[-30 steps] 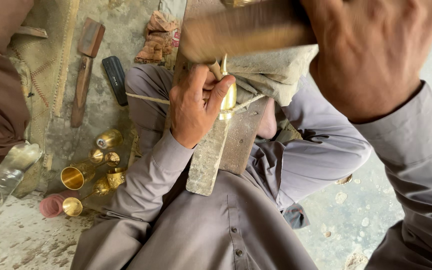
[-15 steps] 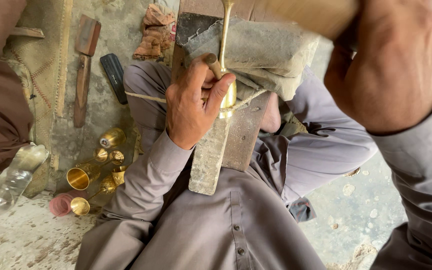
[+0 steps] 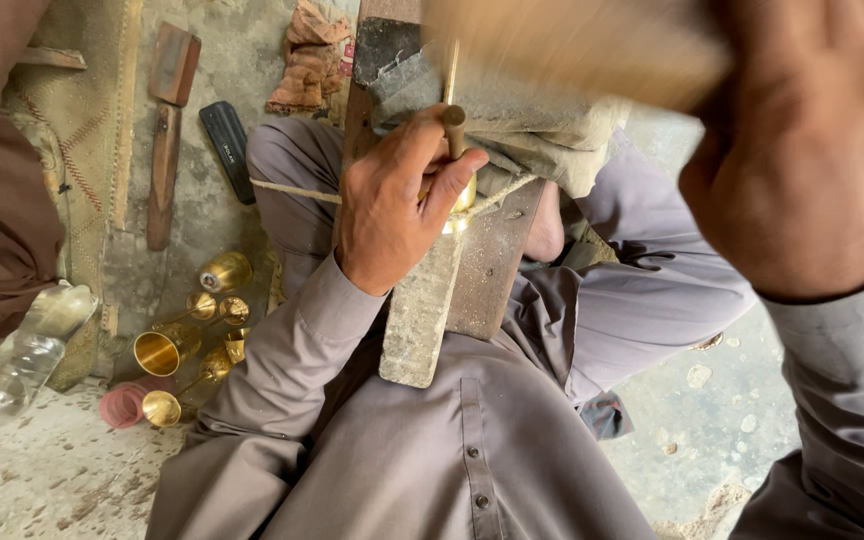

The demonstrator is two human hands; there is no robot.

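From the head camera, looking down at a person seated on the floor: the left hand (image 3: 392,205) is curled shut around a small brass piece (image 3: 464,195), with a thin metal punch (image 3: 453,100) standing upright between thumb and forefinger. The punch's long axis runs almost straight away from the lap, its blunt upper end free above the knuckles. The brass piece rests on a long metal anvil bar (image 3: 422,320) that lies across the lap and slopes toward the belly, beside a flat iron plate (image 3: 492,270). A cord (image 3: 292,190) passes across the thigh to the work.

The right hand (image 3: 802,160) is raised close to the camera, closed in a fist around a wooden hammer handle (image 3: 572,45), which is blurred and stretches leftward across the top of the view. The punch lies below and to the left of this hand, under the far end of the handle; the left hand is the one at the piece.

On the floor to the left stand several brass goblets (image 3: 192,340), a pink cup (image 3: 124,405), a clear plastic bottle (image 3: 12,360), a wooden mallet (image 3: 167,130), a dark sheath (image 3: 227,150) and a rag (image 3: 312,55).
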